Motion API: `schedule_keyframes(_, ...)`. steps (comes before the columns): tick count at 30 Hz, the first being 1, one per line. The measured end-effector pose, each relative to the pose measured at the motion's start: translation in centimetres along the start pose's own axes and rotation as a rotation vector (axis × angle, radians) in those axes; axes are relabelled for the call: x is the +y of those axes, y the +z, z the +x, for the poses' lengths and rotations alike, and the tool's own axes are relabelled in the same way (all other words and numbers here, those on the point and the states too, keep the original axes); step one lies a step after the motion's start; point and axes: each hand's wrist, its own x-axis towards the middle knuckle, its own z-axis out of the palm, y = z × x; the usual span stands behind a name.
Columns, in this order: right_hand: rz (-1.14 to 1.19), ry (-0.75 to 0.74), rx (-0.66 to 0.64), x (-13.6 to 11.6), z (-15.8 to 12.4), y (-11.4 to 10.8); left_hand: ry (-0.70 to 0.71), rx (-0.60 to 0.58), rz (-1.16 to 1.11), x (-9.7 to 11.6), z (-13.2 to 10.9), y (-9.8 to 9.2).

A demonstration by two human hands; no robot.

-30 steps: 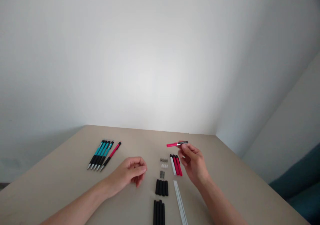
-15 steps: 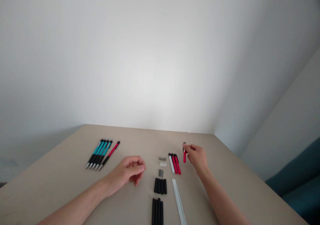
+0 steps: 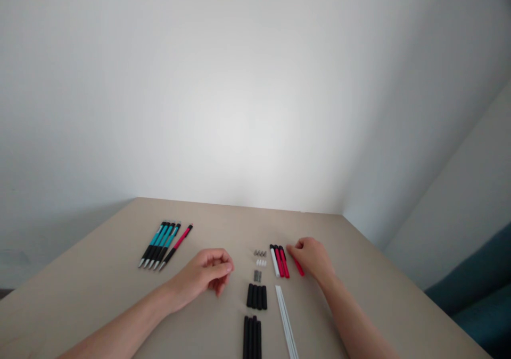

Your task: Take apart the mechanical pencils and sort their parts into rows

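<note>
A slim glossy red plastic pen barrel (image 3: 299,267) lies slanted at the tabletop, just right of a landmark row of three black-topped barrels, one white and two red (image 3: 280,264). The right hand (image 3: 313,257) covers its far end; the fingertips are drawn together there, apparently pinching it. Half a second ago this barrel pointed nearly straight toward the wearer, farther from the row; a second ago it was held crosswise above the row. As I judge it, the piece is being lined up with its like. The left hand (image 3: 215,272), unmoved, is loosely curled left of the row; nothing shows in it, and whether thumb meets fingers I cannot tell. Nearer than the row lie thin white plastic rods (image 3: 286,319), likewise unchanged.
</note>
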Motion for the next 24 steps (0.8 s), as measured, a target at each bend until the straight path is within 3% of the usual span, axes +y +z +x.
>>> schedule_keyframes(24, -0.059, -0.021, -0.063, -0.58, -0.24, 0.03, -0.017, 0.003, -0.005, -0.03, -0.05, 0.06)
